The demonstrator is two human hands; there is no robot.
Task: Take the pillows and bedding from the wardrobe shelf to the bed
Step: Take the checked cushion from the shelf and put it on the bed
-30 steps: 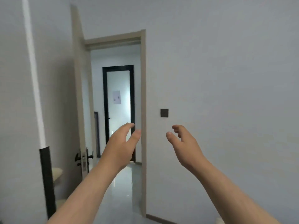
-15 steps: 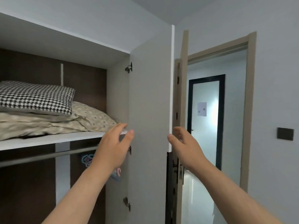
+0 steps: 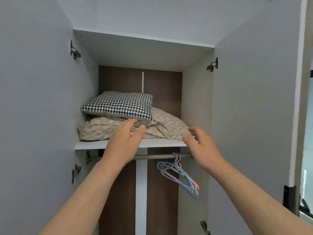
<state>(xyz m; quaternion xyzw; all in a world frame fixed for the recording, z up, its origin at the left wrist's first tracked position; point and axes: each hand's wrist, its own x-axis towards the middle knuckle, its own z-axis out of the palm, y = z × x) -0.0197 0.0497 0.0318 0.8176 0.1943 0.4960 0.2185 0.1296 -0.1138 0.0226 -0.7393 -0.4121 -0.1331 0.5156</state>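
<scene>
A black-and-white houndstooth pillow [image 3: 120, 106] lies on top of folded beige patterned bedding [image 3: 101, 129] on the white wardrobe shelf [image 3: 91, 145]. A beige patterned pillow [image 3: 169, 124] lies at the right of the pile. My left hand [image 3: 123, 141] reaches up with fingers straight, its fingertips at the bedding's front edge just under the houndstooth pillow. Near the pile's right corner my right hand [image 3: 201, 146] hovers with relaxed fingers and holds nothing.
Both wardrobe doors [image 3: 39, 116] [image 3: 254, 116] stand wide open on either side. Under the shelf runs a metal rail [image 3: 159, 156] with blue and pink hangers [image 3: 179, 173]. The wardrobe's back panel is dark brown.
My view has swung left from the doorway and wall to face the open wardrobe. Both hands have risen to the shelf and now reach the pile.
</scene>
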